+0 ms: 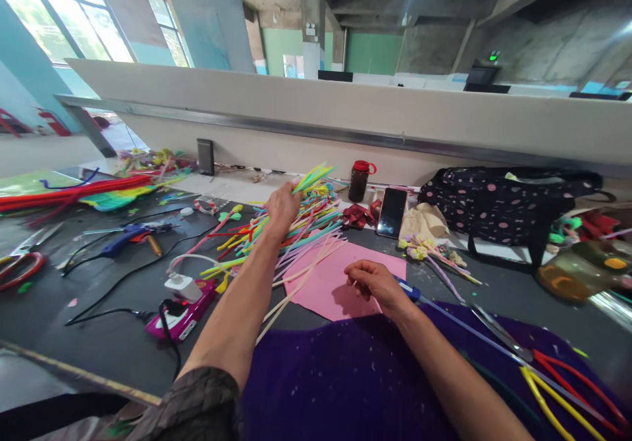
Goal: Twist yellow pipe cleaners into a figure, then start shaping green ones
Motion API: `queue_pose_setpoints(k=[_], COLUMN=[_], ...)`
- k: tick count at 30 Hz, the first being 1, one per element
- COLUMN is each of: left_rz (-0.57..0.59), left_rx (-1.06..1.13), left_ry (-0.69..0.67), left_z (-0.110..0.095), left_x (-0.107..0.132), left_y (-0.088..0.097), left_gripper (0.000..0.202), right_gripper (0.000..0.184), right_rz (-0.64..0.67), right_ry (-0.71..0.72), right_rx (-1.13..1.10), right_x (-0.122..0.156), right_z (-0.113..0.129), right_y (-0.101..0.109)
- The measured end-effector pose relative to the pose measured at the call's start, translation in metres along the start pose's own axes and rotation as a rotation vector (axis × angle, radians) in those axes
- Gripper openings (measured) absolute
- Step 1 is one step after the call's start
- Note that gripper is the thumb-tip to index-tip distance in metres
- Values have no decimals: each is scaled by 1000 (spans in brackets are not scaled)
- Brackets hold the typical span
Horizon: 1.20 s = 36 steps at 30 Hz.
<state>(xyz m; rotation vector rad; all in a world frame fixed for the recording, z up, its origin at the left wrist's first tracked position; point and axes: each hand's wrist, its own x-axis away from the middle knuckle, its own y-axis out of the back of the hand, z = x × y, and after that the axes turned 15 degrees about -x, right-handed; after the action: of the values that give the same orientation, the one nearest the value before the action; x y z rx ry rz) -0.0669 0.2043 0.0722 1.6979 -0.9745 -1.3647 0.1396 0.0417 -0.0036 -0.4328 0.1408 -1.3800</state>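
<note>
My left hand (284, 208) reaches forward, closed around several yellow, green and light blue pipe cleaners (316, 176), whose ends stick out past the fingers. Beneath and beside it spreads a loose pile of many-coloured pipe cleaners (306, 230). Pale cream ones (302, 276) trail toward me. My right hand (374, 284) hovers over a pink sheet (323, 293), its fingers loosely bent and nothing visible in them. A blue-handled tool (407, 288) lies partly hidden behind the right wrist, with a cord running rightward. Dark purple cloth (326, 375) covers the near edge.
At left are a magenta power strip (185, 316), a blue glue gun (123, 238) and red-handled scissors (22, 263). Behind stand a red-lidded bottle (359, 183) and a phone (392, 212). Right, a dotted bag (494, 207), a glass jar (577, 273) and large scissors (518, 345) lie.
</note>
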Motion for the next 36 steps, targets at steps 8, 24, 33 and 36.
queue_pose_setpoints(k=[8, 24, 33, 36], left_rz=[-70, 9, -378, -373], left_rx=[226, -37, -20, 41], left_ry=[-20, 178, -88, -103], left_z=[3, 21, -19, -36], left_x=[-10, -12, 3, 14], left_y=[-4, -18, 49, 62], left_gripper=[26, 28, 34, 33], right_gripper=[20, 19, 19, 20], right_rz=[16, 13, 31, 28], right_ry=[11, 3, 1, 3], right_rx=[3, 27, 21, 14], right_x=[2, 1, 2, 2], right_z=[-1, -3, -4, -4], right_y=[0, 0, -1, -1])
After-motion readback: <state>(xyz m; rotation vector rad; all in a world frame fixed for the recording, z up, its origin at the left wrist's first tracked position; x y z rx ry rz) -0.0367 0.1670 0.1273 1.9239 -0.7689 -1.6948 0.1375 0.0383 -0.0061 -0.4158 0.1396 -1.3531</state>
